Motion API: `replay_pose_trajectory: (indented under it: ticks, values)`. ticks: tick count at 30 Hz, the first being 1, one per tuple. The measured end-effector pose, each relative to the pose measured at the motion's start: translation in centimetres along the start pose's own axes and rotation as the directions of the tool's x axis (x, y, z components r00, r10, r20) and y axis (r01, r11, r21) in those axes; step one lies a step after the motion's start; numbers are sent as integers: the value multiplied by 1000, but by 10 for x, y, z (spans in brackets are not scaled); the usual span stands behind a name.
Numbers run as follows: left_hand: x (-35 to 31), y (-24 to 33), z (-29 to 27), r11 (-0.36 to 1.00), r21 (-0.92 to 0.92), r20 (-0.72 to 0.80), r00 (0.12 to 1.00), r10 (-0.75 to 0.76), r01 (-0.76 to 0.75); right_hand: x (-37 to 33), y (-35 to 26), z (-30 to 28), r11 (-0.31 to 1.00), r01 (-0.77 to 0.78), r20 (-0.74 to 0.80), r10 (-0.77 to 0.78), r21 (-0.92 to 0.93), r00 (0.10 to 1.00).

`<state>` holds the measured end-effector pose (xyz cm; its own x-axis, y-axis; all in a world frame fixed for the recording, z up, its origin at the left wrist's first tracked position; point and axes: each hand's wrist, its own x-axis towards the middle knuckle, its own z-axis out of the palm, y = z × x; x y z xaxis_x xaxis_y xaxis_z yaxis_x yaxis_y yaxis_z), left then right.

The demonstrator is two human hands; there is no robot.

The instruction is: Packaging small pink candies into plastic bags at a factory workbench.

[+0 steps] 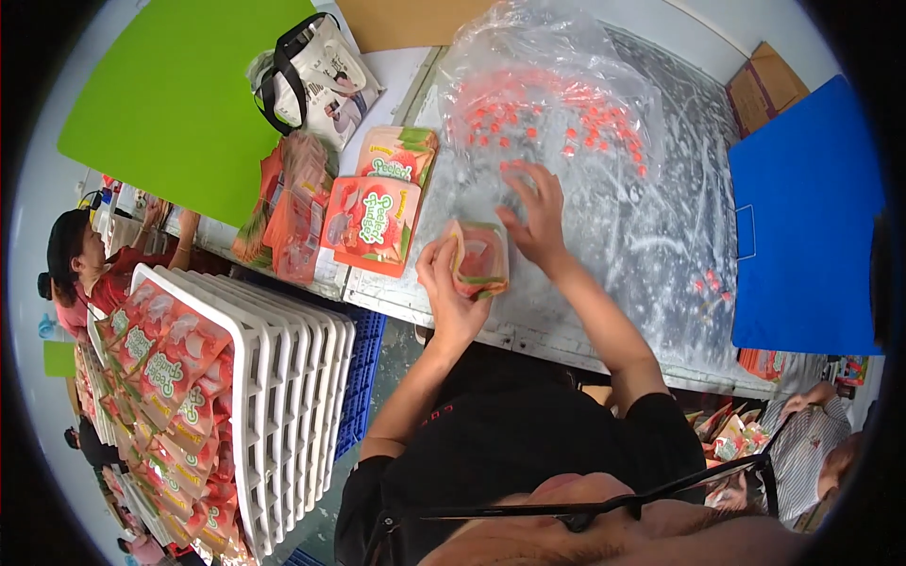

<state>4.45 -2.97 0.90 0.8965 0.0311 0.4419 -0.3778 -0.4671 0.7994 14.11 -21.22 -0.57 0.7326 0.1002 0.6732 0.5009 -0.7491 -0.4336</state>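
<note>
My left hand [447, 300] is wrapped round a red and green printed pouch [481, 253]. The pouch is tilted, with its wide end facing up; I cannot tell what is inside. My right hand [538, 215] is beside it over the metal tabletop [675, 217], fingers apart and nothing visible in them. Beyond its fingertips, small red candy-like pieces [595, 127] lie in and around a large clear plastic bag [547, 47]. To the left of my left hand, flat red pouches [373, 226] are stacked in two overlapping piles.
A plastic-wrapped bundle of pouches [297, 212] and a tote bag [326, 80] lie left. White stacked crates [293, 396] hold filled pouches at the lower left. A blue panel [812, 226] stands right, a green one [179, 104] left. Other people work on both sides.
</note>
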Motion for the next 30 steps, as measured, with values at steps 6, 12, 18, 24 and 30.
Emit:
replay_pose_trajectory:
  ticks: [6, 12, 18, 24, 30]
  values:
    - [-1, -1, -15, 997, -20, 4, 997, -74, 74, 57, 102, 96, 914, -58, 292, 187, -401, 938]
    - [-6, 4, -24, 994, -38, 47, 993, -104, 106, 36, 144, 111, 955, -27, 348, 134, -297, 928]
    - [-13, 0, -25, 991, -68, 104, 989, -105, 113, -36, 89, 38, 974, -36, 346, 114, -224, 931]
    - [-20, 1, -29, 990, -69, 144, 983, -114, 125, -84, 102, -17, 435, -608, 256, 632, 665, 732]
    - [-29, 4, -32, 994, -56, 146, 985, -88, 97, -55, 123, -22, 746, -555, 240, 501, 369, 832]
